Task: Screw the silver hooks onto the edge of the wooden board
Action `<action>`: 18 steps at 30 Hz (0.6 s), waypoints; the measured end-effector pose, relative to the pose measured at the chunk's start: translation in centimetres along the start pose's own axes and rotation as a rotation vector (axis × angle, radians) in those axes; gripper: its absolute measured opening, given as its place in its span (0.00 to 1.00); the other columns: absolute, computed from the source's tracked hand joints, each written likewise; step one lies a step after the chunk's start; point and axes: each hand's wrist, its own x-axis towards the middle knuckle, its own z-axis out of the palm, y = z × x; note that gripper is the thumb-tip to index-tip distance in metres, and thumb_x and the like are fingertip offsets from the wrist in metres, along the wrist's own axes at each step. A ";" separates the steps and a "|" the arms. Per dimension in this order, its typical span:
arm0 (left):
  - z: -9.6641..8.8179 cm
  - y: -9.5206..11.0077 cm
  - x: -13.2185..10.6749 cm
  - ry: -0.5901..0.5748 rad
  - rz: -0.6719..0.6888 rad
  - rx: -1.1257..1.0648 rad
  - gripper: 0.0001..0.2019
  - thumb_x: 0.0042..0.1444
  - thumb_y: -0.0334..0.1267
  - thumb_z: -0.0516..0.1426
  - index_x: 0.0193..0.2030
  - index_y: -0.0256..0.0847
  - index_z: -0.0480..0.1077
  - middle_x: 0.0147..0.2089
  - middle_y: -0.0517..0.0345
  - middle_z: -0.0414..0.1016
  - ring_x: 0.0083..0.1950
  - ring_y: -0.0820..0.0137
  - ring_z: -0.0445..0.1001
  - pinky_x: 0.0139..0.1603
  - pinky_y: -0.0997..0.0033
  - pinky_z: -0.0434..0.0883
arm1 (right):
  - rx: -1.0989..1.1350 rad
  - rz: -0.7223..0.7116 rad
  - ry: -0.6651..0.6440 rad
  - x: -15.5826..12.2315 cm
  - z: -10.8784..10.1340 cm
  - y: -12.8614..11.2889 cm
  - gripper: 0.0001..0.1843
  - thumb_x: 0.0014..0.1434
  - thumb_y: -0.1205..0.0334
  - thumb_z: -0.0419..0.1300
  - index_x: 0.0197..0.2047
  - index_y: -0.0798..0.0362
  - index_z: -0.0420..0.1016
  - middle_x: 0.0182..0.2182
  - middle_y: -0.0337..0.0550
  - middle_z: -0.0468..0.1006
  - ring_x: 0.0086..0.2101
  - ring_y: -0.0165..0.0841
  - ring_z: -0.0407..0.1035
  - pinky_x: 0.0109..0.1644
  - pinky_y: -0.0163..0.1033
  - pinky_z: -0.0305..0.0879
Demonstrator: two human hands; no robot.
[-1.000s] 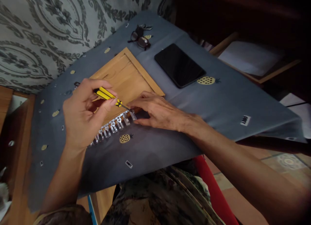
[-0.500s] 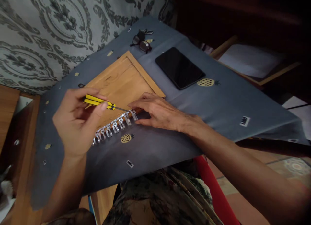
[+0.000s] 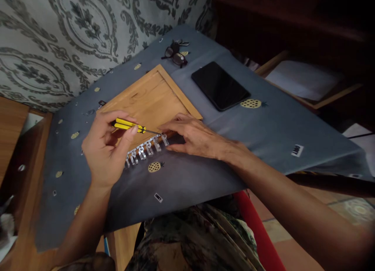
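In my left hand (image 3: pixel 104 154) is a screwdriver (image 3: pixel 129 125) with a yellow and black handle, its thin shaft pointing right. The tip reaches the last hook at the right end of a row of silver metal hooks (image 3: pixel 149 147). These hooks line the near edge of a framed wooden board (image 3: pixel 143 101) and hang over it. My right hand (image 3: pixel 195 137) grips around that end hook, forefinger above on the board and thumb below. My left hand hides the row's left part. Whether a screw sits under the tip is too small to tell.
A black tablet (image 3: pixel 220 85) lies right of the board. Dark-framed glasses (image 3: pixel 178 58) and keys (image 3: pixel 179 43) rest at the far corner. A blue-grey tablecloth (image 3: pixel 202 177) with pineapple prints covers the table. A red chair (image 3: pixel 258 232) edge shows below, and a patterned curtain (image 3: pixel 88 21) hangs behind.
The view has shifted slightly, so the table items appear a little to the right and lower. My left hand has moved right, still with the screwdriver at the end hook. My right hand keeps its place.
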 end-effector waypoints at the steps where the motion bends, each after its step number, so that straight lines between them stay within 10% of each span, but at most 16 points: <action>1: 0.1 0.1 0.0 0.003 0.004 0.014 0.13 0.56 0.30 0.64 0.46 0.47 0.74 0.39 0.62 0.79 0.40 0.71 0.82 0.39 0.70 0.82 | 0.004 -0.003 0.002 0.0 0.0 0.0 0.22 0.57 0.64 0.68 0.55 0.54 0.76 0.41 0.48 0.75 0.47 0.42 0.66 0.52 0.45 0.63; 18: 0.0 0.2 0.1 -0.020 0.004 0.097 0.13 0.57 0.31 0.63 0.47 0.51 0.74 0.41 0.62 0.79 0.40 0.72 0.81 0.39 0.71 0.82 | 0.034 0.005 -0.003 0.0 0.0 0.0 0.22 0.56 0.65 0.67 0.55 0.51 0.76 0.42 0.47 0.77 0.48 0.43 0.67 0.52 0.47 0.63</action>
